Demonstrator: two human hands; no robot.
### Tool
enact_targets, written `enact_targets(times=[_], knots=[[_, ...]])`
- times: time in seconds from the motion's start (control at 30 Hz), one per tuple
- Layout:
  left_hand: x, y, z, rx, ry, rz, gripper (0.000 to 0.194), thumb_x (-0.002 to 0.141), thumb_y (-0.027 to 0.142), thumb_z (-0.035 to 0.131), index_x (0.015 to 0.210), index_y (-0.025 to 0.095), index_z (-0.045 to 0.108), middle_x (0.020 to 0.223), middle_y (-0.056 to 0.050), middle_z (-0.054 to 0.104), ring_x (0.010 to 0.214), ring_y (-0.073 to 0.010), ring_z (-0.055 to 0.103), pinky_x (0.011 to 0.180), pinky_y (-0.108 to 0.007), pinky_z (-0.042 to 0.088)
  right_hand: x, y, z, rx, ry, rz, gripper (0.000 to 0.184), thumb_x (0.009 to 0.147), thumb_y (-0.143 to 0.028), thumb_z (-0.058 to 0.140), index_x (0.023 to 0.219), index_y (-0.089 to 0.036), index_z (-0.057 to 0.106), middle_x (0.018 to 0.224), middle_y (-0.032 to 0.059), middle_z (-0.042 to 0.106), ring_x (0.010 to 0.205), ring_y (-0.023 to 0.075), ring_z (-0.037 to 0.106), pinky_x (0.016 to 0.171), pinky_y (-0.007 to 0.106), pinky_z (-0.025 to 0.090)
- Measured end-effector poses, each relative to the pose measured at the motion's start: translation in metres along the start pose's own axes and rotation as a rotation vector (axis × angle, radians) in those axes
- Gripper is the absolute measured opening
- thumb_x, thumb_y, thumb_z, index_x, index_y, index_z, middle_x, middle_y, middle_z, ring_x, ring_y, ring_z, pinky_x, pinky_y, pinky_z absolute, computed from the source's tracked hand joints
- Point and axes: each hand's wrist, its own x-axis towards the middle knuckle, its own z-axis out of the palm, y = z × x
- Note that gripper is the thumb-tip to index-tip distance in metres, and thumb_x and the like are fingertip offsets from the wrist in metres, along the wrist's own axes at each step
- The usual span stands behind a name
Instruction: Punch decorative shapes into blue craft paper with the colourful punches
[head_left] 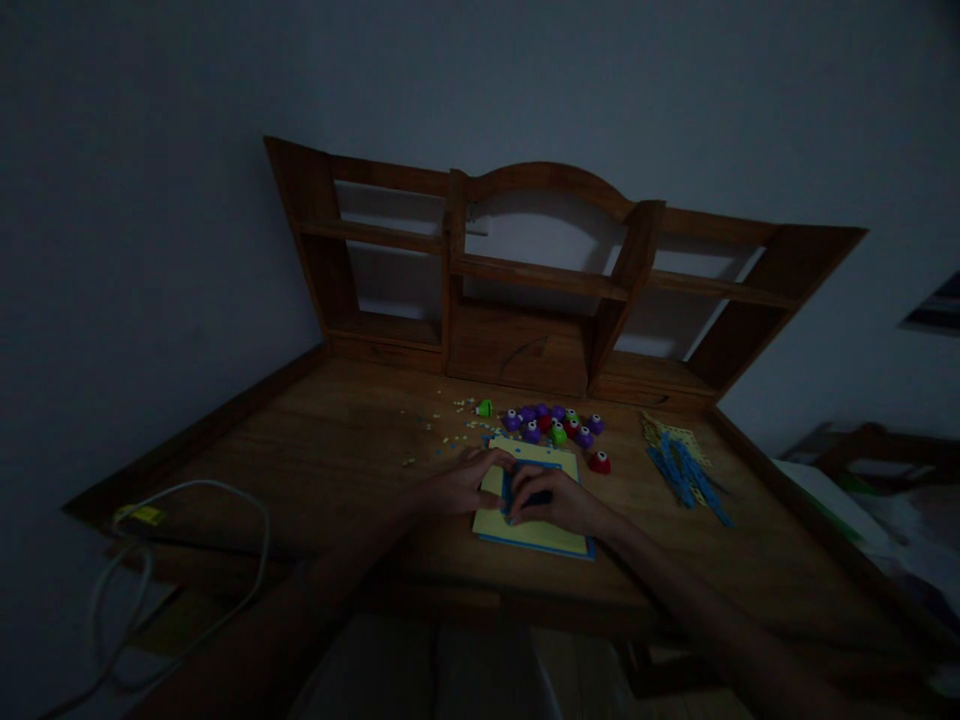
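Note:
Both of my hands are over a yellow sheet of paper, which has a blue edge showing beneath it. My left hand has its thumb and fingers curled at the left side of a small blue paper piece. From the right, my right hand bends its fingers onto the same piece, the fingertips close to my left ones. The dim light blurs the exact grip. Just beyond the sheet sit several small purple, red and green craft punches with eye-like tops.
Tiny paper bits lie scattered left of the punches, near a green punch. Blue paper strips and punched yellow paper are at the right. A wooden shelf stands at the back. A white cable loops over the left front edge.

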Motion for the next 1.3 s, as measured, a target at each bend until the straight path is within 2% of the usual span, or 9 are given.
enact_targets(times=[0.2, 0.53, 0.7, 0.93, 1.07, 1.3], knots=[[0.000, -0.001, 0.001, -0.009, 0.008, 0.004, 0.051, 0.078, 0.027, 0.067, 0.125, 0.022, 0.046, 0.127, -0.005, 0.048, 0.119, -0.0227, 0.040, 0.102, -0.035, 0.031, -0.005, -0.005, -0.003, -0.041, 0.010, 0.018, 0.021, 0.072, -0.041, 0.073, 0.081, -0.023, 0.075, 0.096, 0.0026, 0.059, 0.097, 0.0159, 0.057, 0.092, 0.031, 0.045], [-0.001, 0.007, -0.004, 0.011, -0.012, 0.001, 0.047, 0.080, 0.028, 0.065, 0.124, 0.023, 0.047, 0.130, -0.005, 0.047, 0.120, -0.0232, 0.040, 0.102, -0.034, 0.031, -0.023, -0.003, -0.012, -0.077, -0.033, 0.070, 0.020, 0.073, -0.042, 0.072, 0.083, -0.025, 0.075, 0.100, 0.0024, 0.057, 0.097, 0.0157, 0.056, 0.089, 0.030, 0.046], [-0.001, 0.004, -0.003, -0.006, -0.015, -0.027, 0.046, 0.079, 0.031, 0.066, 0.121, 0.022, 0.050, 0.131, -0.005, 0.046, 0.121, -0.0237, 0.038, 0.102, -0.034, 0.030, -0.031, -0.001, -0.016, -0.055, -0.048, 0.117, 0.022, 0.073, -0.044, 0.072, 0.083, -0.025, 0.075, 0.103, 0.0031, 0.056, 0.100, 0.0170, 0.055, 0.092, 0.032, 0.044], [0.000, 0.003, -0.003, -0.017, -0.030, -0.038, 0.046, 0.079, 0.031, 0.065, 0.122, 0.025, 0.049, 0.132, -0.003, 0.044, 0.123, -0.0229, 0.037, 0.103, -0.032, 0.029, -0.047, -0.001, -0.027, 0.001, -0.053, 0.110, 0.022, 0.071, -0.044, 0.074, 0.083, -0.026, 0.076, 0.111, 0.0052, 0.057, 0.106, 0.0208, 0.052, 0.097, 0.037, 0.040], [-0.001, 0.001, -0.002, -0.007, -0.037, -0.054, 0.046, 0.079, 0.032, 0.065, 0.121, 0.025, 0.049, 0.130, -0.003, 0.045, 0.122, -0.0237, 0.037, 0.102, -0.033, 0.031, -0.058, -0.002, -0.033, 0.030, -0.064, 0.163, 0.023, 0.071, -0.045, 0.074, 0.082, -0.026, 0.076, 0.117, 0.0055, 0.056, 0.110, 0.0226, 0.051, 0.099, 0.039, 0.040], [-0.001, 0.008, -0.005, 0.033, -0.049, -0.058, 0.047, 0.080, 0.030, 0.063, 0.123, 0.025, 0.047, 0.132, -0.003, 0.043, 0.123, -0.0237, 0.037, 0.103, -0.033, 0.030, -0.077, -0.005, -0.046, 0.011, -0.046, 0.185, 0.022, 0.072, -0.044, 0.073, 0.081, -0.024, 0.076, 0.121, 0.0064, 0.056, 0.115, 0.0260, 0.050, 0.101, 0.043, 0.037]])
